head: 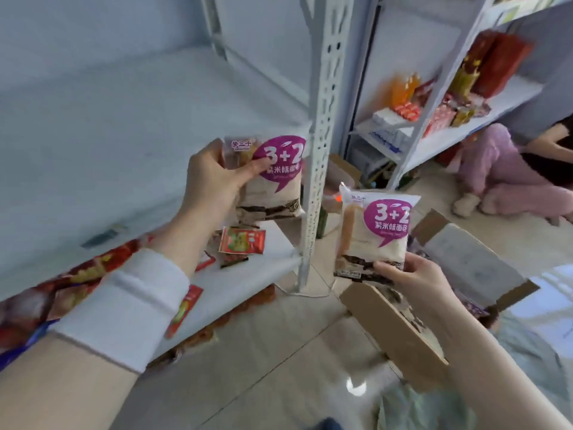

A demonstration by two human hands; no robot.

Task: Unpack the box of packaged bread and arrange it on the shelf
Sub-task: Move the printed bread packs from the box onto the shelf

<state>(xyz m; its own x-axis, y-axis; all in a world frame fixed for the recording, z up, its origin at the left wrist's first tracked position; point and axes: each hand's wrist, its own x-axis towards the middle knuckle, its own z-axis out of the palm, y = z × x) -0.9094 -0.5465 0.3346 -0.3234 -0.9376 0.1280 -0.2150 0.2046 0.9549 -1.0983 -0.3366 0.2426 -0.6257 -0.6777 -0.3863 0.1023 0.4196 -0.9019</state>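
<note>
Bread in both my hands: left hand [214, 178] grips one packet [273, 181] upright before the white shelf [269, 243] at ten o'clock, right hand [415, 277] pinches another packet [375, 234] above the open cardboard box [393, 324] at four o'clock.

White metal shelf unit standing on a pale tiled floor.

The white shelf [273, 243] carries small red snack packets [242, 241] near its right end and larger red bags [77, 274] along its left front edge. An open cardboard box [393, 324] sits on the tiled floor [279, 352] just right of the shelf's perforated upright post [322, 135].
</note>
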